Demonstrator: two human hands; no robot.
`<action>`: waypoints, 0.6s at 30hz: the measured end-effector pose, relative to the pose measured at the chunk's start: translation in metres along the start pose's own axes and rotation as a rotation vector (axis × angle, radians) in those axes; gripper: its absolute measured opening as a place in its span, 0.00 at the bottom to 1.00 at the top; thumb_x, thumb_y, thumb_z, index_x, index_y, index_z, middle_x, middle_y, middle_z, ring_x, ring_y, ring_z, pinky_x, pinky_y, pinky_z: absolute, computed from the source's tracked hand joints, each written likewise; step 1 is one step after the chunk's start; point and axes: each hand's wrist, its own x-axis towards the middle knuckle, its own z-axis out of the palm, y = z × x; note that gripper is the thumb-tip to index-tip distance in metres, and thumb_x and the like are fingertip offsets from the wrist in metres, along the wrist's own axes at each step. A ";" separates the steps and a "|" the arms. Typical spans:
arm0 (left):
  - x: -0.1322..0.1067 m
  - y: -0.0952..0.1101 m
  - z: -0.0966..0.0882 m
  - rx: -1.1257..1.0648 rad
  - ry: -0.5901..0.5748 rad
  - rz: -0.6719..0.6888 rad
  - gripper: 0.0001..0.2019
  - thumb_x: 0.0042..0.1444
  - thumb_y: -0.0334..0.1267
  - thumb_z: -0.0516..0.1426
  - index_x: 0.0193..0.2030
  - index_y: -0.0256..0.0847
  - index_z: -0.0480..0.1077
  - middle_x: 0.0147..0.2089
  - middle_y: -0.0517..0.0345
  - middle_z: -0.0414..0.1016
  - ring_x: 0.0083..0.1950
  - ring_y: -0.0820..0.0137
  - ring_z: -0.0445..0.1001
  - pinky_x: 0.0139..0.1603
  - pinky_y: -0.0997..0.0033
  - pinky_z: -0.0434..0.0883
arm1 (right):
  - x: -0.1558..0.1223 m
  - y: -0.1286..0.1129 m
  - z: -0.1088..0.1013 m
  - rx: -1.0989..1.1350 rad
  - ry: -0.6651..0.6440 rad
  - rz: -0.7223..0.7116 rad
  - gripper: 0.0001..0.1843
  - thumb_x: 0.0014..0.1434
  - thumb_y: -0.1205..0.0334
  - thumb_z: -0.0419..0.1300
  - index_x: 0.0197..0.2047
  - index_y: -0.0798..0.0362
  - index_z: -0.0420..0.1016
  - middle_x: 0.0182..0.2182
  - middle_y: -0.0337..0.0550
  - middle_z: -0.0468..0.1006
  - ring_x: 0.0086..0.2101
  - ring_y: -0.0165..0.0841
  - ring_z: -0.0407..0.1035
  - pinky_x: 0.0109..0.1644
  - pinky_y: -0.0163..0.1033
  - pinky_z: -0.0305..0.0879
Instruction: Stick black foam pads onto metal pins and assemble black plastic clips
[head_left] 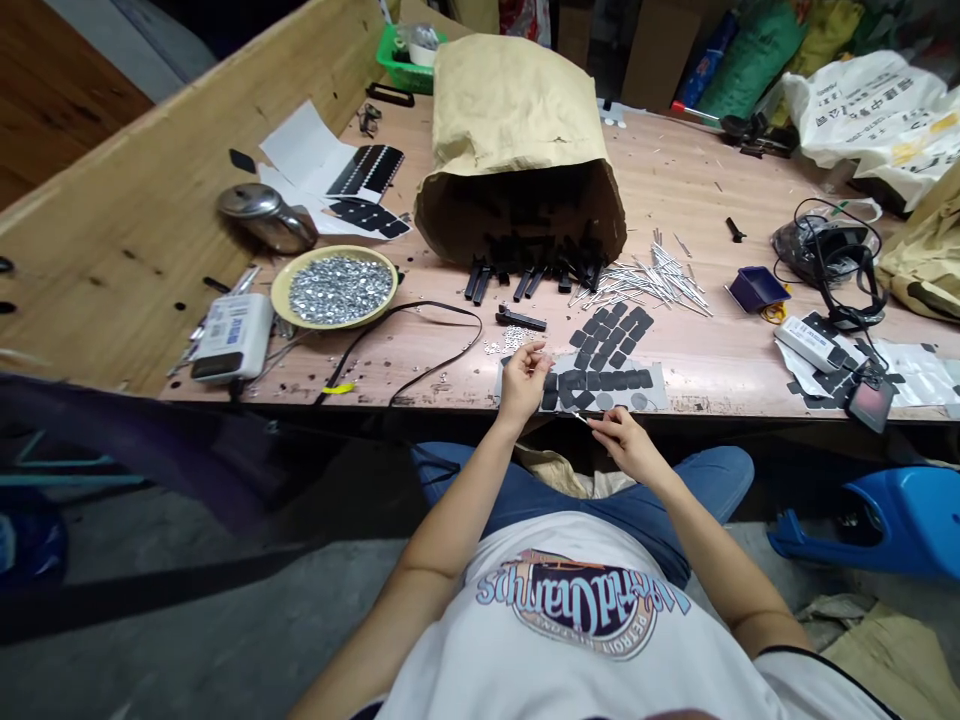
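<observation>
My left hand [525, 380] is raised just over the table's front edge with thumb and fingers pinched together; whatever they hold is too small to make out. Beyond its fingertips lie a scatter of tiny silvery pieces [514, 340] and a black plastic part [521, 319]. My right hand [626, 442] is closed on a thin metal pin [580, 417], whose tip points left toward my left hand. Between and beyond the hands, rows of black rounded pads [611, 335] lie on the tabletop and on a pale backing sheet [657, 385].
A brown paper bag [517, 100] lies open toward me, black plastic parts [529, 278] spilling out. Metal pins [660, 280] are heaped to its right. Leftward stand a yellow bowl [282, 300] of silvery pieces and a white box [234, 335]. A black strap [442, 305] curves across the table.
</observation>
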 end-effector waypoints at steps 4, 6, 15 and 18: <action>0.001 -0.005 -0.013 0.049 0.104 -0.027 0.11 0.52 0.38 0.57 0.41 0.37 0.69 0.29 0.58 0.74 0.33 0.72 0.75 0.37 0.73 0.72 | -0.010 -0.001 0.000 -0.077 -0.147 -0.049 0.16 0.63 0.61 0.51 0.50 0.47 0.76 0.40 0.44 0.69 0.32 0.28 0.69 0.39 0.36 0.69; 0.003 -0.006 -0.019 0.086 0.137 -0.023 0.11 0.52 0.38 0.57 0.41 0.37 0.69 0.29 0.58 0.73 0.33 0.72 0.74 0.38 0.72 0.71 | -0.011 0.000 0.001 -0.154 -0.178 -0.042 0.17 0.63 0.61 0.50 0.50 0.47 0.75 0.42 0.45 0.70 0.32 0.29 0.70 0.38 0.35 0.69; 0.074 0.021 0.005 0.697 0.273 -0.137 0.22 0.57 0.43 0.54 0.54 0.30 0.61 0.41 0.36 0.75 0.50 0.49 0.73 0.49 0.56 0.67 | 0.040 -0.014 -0.023 -0.314 0.076 -0.093 0.18 0.65 0.57 0.48 0.51 0.50 0.74 0.44 0.49 0.75 0.43 0.36 0.71 0.46 0.38 0.67; 0.094 0.023 0.024 0.828 0.243 -0.207 0.26 0.55 0.36 0.55 0.59 0.25 0.56 0.45 0.27 0.74 0.53 0.45 0.71 0.50 0.52 0.66 | 0.084 -0.011 -0.037 -0.348 0.138 -0.036 0.17 0.64 0.60 0.49 0.51 0.53 0.74 0.43 0.49 0.76 0.43 0.36 0.71 0.45 0.38 0.66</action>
